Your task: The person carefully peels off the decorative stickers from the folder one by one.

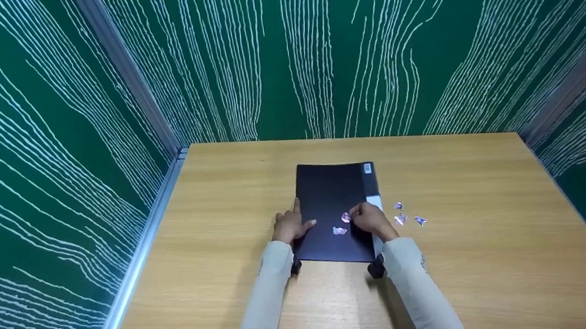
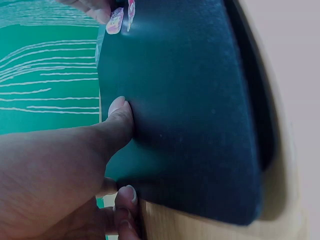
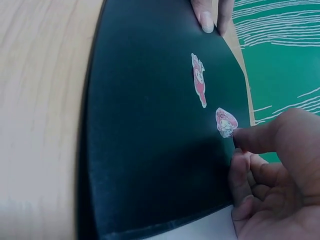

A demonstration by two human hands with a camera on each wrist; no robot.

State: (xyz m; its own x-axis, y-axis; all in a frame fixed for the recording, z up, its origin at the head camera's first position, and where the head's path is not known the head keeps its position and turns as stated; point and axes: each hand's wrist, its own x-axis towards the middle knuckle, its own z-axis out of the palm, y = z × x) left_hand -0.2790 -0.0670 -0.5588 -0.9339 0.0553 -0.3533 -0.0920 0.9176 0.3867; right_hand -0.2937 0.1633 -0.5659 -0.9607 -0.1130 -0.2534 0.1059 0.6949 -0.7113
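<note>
A black folder [image 1: 329, 190] lies on the table, with a small white label at its far right corner. My left hand [image 1: 289, 226] rests at the folder's left edge, thumb flat on the cover and the other fingers along the side. Over the cover, my right hand [image 1: 371, 219] pinches a small shiny pink-and-white sticker [image 3: 225, 121] between thumb and fingertips. Another sticker [image 3: 199, 81], pink with a white border, is on the cover beside it. In the left wrist view, my left thumb [image 2: 119, 117] presses on the dark cover.
Several loose shiny stickers [image 1: 400, 219] lie on the wooden table [image 1: 478, 255] to the right of the folder. A green wall [image 1: 274, 85] with white wavy lines stands behind the table, and similar panels flank it. A metal rail [image 1: 142, 247] runs along the left edge.
</note>
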